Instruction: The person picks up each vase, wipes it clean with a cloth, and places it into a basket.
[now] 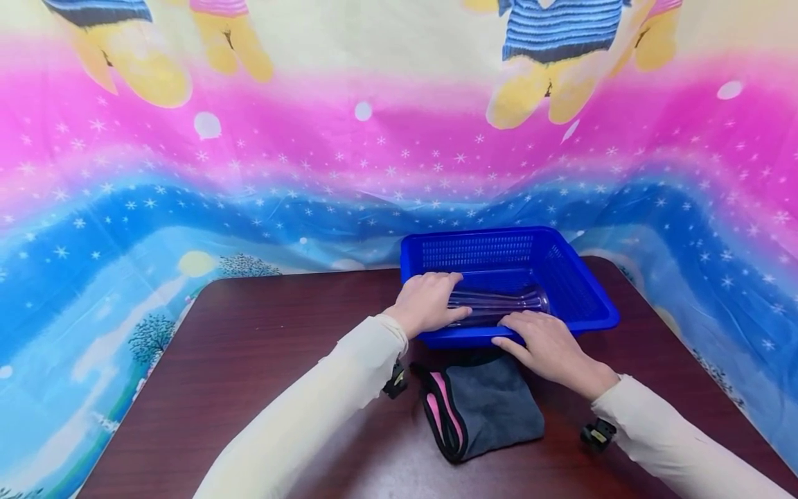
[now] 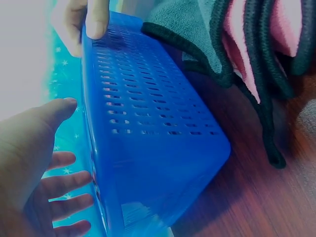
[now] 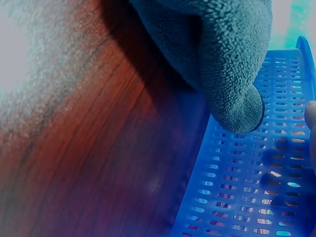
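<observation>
A clear, fluted glass vase (image 1: 508,301) lies on its side in a blue plastic basket (image 1: 580,320). My left hand (image 1: 427,303) is over the basket's left end, near one end of the vase; in the left wrist view its fingers (image 2: 69,202) are spread and fairly straight beside the rim. At the front rim, my right hand (image 1: 548,346) holds the basket edge, thumb outside and fingers over the inner side. A folded grey cloth (image 1: 495,405) with black edging and pink inner layers sits just in front of the basket, between my forearms.
The basket stands toward the back right of a dark brown wooden table (image 1: 262,374) with rounded corners. Behind the table hangs a colourful printed curtain (image 1: 312,152). A small black device (image 1: 598,434) is strapped at each wrist.
</observation>
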A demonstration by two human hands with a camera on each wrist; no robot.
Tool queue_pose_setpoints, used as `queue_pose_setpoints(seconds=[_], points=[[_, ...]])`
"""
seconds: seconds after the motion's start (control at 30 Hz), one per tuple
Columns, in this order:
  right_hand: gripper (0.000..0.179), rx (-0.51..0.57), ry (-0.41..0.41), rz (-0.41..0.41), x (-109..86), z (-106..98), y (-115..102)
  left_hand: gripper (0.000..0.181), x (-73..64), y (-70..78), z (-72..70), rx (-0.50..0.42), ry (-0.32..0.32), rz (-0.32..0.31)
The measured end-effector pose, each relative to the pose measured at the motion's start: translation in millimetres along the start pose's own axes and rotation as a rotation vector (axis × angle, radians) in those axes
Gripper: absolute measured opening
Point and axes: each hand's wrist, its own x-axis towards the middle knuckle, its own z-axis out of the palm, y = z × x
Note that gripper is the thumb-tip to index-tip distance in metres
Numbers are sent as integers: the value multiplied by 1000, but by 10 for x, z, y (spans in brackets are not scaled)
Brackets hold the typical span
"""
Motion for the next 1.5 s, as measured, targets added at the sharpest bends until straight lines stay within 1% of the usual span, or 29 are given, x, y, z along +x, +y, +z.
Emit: queue_pose_setpoints(seconds=[0.13, 0.27, 0.4, 0.53, 0.7, 0.87, 1.03, 1.23, 1.5], points=[[33, 2, 5, -11, 0, -4, 1, 70, -44, -11, -21, -1, 11, -2], [34, 12, 16, -14, -12, -2, 9, 68, -96, -25, -49, -7, 39, 1], [32, 54, 44, -19, -18, -5, 17, 65, -157, -44, -84, -1, 73, 7], [30, 107, 68, -20, -14, -11, 18, 63, -222, -70, -112, -17, 101, 20], [28, 171, 70, 13, -4, -23, 9, 63, -309, -120, -135, -37, 133, 35], [30, 206, 69, 47, 29, -51, -8, 62, -378, -173, -157, -48, 169, 32], [34, 212, 78, 45, 81, -94, -46, 61, -428, -214, -184, -38, 184, 21], [33, 216, 99, 24, 141, -139, -127, 61, -510, -262, -205, -33, 204, -1], [36, 231, 116, 23, 221, -133, -246, 61, -679, -387, -126, -91, 238, -63]])
